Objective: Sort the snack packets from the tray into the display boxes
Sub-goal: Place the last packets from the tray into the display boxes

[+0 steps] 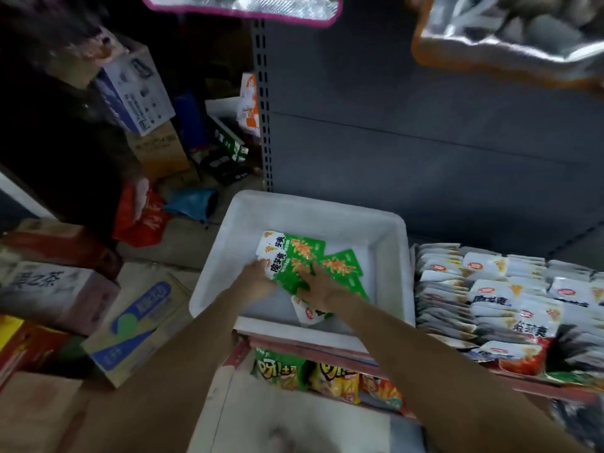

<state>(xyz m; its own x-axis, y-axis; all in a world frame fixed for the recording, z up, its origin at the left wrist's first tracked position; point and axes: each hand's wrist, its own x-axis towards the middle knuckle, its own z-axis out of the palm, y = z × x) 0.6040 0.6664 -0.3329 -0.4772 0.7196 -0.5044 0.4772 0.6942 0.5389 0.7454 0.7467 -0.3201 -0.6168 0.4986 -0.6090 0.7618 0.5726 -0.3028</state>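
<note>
A white plastic tray (389, 243) sits on the shelf in the middle of the view. Inside it lies a loose pile of green-and-white snack packets (304, 253). My left hand (258, 277) grips the white left edge of the pile. My right hand (315, 286) presses flat, fingers spread, on the green packets beside it. One more packet (309, 313) pokes out under my right wrist. To the right, a display box (523, 384) holds several rows of white packets (490, 289). Below the tray stands a box of green, yellow and orange packets (323, 377).
Cardboard cartons (130, 325) are stacked on the floor at the left, with a red bag (143, 220) and blue bag (192, 204) behind them. A grey shelf back panel (425, 125) rises behind the tray. Silver foil bags (506, 31) hang overhead.
</note>
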